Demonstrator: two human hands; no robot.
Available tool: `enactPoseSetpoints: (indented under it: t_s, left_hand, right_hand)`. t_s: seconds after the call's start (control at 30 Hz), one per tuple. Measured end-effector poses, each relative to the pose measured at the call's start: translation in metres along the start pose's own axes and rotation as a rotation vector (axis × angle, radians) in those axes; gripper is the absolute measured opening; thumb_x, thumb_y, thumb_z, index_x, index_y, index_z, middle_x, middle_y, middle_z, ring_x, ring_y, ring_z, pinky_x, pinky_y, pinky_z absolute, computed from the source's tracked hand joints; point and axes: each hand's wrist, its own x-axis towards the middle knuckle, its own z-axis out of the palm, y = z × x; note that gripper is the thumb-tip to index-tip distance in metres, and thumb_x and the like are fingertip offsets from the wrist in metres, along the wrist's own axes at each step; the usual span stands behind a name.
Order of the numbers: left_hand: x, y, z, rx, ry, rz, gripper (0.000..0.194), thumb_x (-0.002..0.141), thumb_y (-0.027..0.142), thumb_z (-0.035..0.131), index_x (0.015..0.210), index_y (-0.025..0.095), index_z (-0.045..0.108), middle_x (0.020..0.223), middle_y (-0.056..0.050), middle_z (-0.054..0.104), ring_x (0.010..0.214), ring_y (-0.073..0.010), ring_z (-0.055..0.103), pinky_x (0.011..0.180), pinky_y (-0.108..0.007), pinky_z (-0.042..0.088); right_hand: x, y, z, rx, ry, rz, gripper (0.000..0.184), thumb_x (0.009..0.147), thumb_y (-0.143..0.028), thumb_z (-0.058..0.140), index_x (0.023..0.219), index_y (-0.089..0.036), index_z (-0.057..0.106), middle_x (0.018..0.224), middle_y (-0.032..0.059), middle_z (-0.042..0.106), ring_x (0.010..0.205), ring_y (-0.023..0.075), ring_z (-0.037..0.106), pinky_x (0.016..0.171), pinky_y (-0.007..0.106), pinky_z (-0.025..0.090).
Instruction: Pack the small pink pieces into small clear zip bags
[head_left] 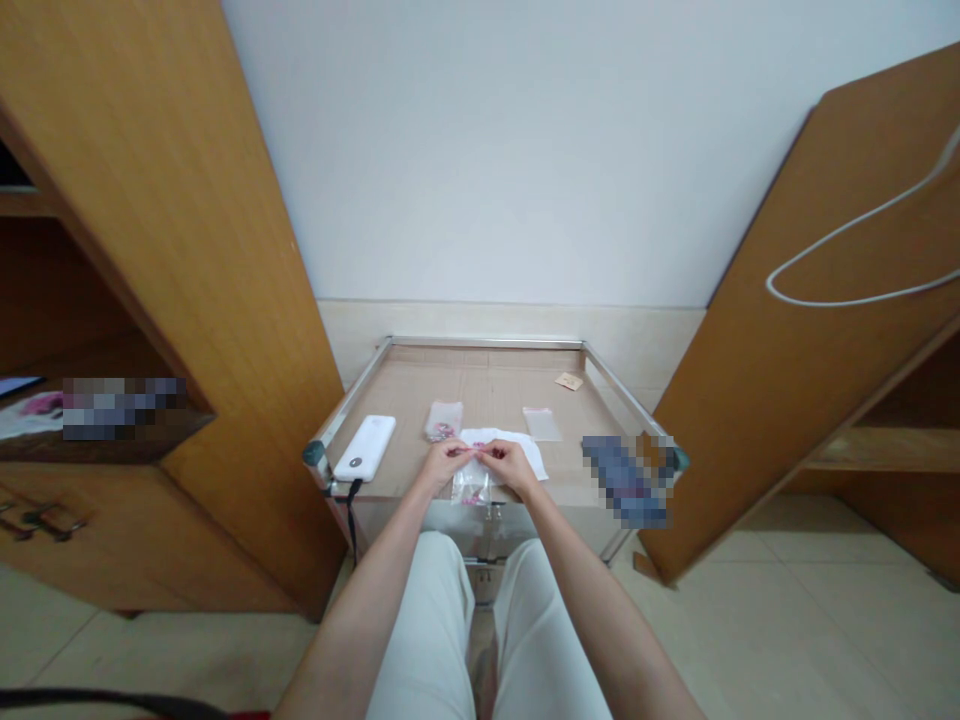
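Both hands meet over the front of the low table, fingertips pinched close together. My left hand (444, 462) and my right hand (510, 464) hold a thin pinkish piece (475, 449) between them; its kind is too small to make out. Just below the fingers a clear plastic bag (472, 488) with small pink bits lies at the table's front edge. Under the hands spreads a white sheet (534, 456). Behind my left hand is another small clear bag (445, 418) with pinkish pieces inside. A flat clear bag (541, 424) lies behind my right hand.
A white power bank (366, 448) with a black strap is on the table's left side. A small beige card (569, 381) lies at the back right; a blurred-out item (622, 485) is at the right front. Wooden cabinets (225, 300) flank the metal-framed table (480, 342).
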Motion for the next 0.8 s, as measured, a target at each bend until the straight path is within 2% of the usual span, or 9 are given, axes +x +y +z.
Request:
enactPoseSetpoints:
  t_s: [0.23, 0.57, 0.8]
  left_hand:
    - [-0.001, 0.001, 0.001, 0.023, 0.008, 0.006, 0.019, 0.055, 0.032, 0.064, 0.057, 0.013, 0.06, 0.061, -0.003, 0.056, 0.061, -0.0123, 0.049, 0.061, -0.024, 0.037]
    - [0.001, 0.0, 0.001, 0.062, 0.077, -0.067, 0.017, 0.056, 0.028, 0.06, 0.056, 0.012, 0.06, 0.057, -0.001, 0.057, 0.057, -0.0113, 0.049, 0.058, -0.023, 0.037]
    - [0.001, 0.001, 0.002, 0.082, 0.153, -0.097, 0.014, 0.057, 0.026, 0.057, 0.055, 0.012, 0.059, 0.056, -0.001, 0.057, 0.056, -0.0112, 0.049, 0.056, -0.022, 0.037]
  right_hand:
    - [0.0, 0.003, 0.001, -0.014, 0.006, -0.014, 0.016, 0.064, -0.03, 0.056, 0.064, -0.015, 0.064, 0.062, 0.0029, 0.061, 0.056, 0.012, 0.05, 0.053, 0.023, 0.037]
    - [0.001, 0.007, 0.002, 0.081, 0.015, 0.083, 0.019, 0.064, -0.03, 0.054, 0.065, -0.013, 0.063, 0.057, 0.0017, 0.059, 0.05, 0.0097, 0.047, 0.047, 0.02, 0.034]
    - [0.004, 0.011, 0.001, 0.136, 0.087, 0.134, 0.019, 0.061, -0.03, 0.055, 0.058, -0.013, 0.062, 0.053, 0.0009, 0.057, 0.048, 0.0093, 0.045, 0.046, 0.02, 0.033]
